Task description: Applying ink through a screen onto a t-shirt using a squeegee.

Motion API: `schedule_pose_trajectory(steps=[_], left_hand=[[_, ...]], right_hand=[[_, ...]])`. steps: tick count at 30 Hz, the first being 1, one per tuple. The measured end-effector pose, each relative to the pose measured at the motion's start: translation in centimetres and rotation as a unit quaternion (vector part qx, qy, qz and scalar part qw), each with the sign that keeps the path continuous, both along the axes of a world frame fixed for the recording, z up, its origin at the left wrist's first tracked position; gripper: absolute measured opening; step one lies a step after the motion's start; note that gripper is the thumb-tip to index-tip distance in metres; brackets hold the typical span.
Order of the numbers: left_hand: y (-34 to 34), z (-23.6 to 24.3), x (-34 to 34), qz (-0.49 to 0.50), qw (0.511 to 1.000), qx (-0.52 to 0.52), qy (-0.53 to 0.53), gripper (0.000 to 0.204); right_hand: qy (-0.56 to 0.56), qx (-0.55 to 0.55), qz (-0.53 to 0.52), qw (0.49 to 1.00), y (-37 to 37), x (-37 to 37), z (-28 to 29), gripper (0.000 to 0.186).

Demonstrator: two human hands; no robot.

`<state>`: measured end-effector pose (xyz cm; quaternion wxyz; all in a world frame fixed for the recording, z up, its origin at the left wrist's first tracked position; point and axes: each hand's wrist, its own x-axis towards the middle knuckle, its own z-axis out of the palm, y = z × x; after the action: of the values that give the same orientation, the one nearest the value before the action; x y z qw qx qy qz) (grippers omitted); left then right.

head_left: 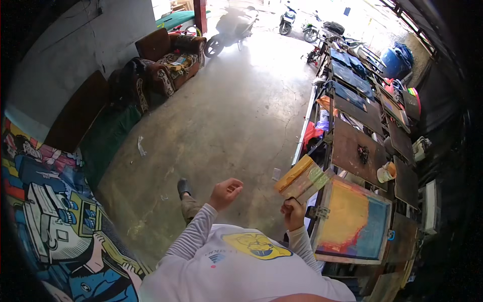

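My left hand (pixel 226 194) is held out over the floor in front of my shirt. Its fingers are loosely bent with a gap to the thumb, and nothing shows in them. My right hand (pixel 293 214) is closed at the near edge of a wide squeegee (pixel 296 174), which has an orange-yellow wooden band and a paler, smeared part. Just right of that hand, a wooden-framed printing screen (pixel 347 219) is hinged to the bench by a metal clamp (pixel 320 212). Yellow, red and blue ink covers its mesh. The squeegee's far end comes up to the screen's upper corner.
Flat dark boards (pixel 358 151) line the long bench on the right, one bearing an ink-stained tub (pixel 386 172). Along the left wall stand a worn armchair (pixel 178 63) and a painted panel (pixel 65 221). Motorbikes (pixel 234 30) are parked at the far opening. Scraps (pixel 141 146) lie on the concrete floor.
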<state>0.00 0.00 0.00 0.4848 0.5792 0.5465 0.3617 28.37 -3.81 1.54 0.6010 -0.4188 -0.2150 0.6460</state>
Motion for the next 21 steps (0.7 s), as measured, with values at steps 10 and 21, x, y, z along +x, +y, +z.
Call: schedule_pose_trajectory(steps=[10, 21], left_hand=[[-1.6, 1.6, -4.7, 0.038, 0.835, 0.18, 0.518, 0.065], [5.7, 1.5, -9.0, -0.006, 0.953, -0.067, -0.294, 0.06]], right_hand=[[-0.005, -0.032, -0.014, 0.999, 1.5, -5.5, 0.3, 0.013], [-0.009, 0.024, -0.059, 0.998, 3.2, -8.9, 1.6, 0.011]])
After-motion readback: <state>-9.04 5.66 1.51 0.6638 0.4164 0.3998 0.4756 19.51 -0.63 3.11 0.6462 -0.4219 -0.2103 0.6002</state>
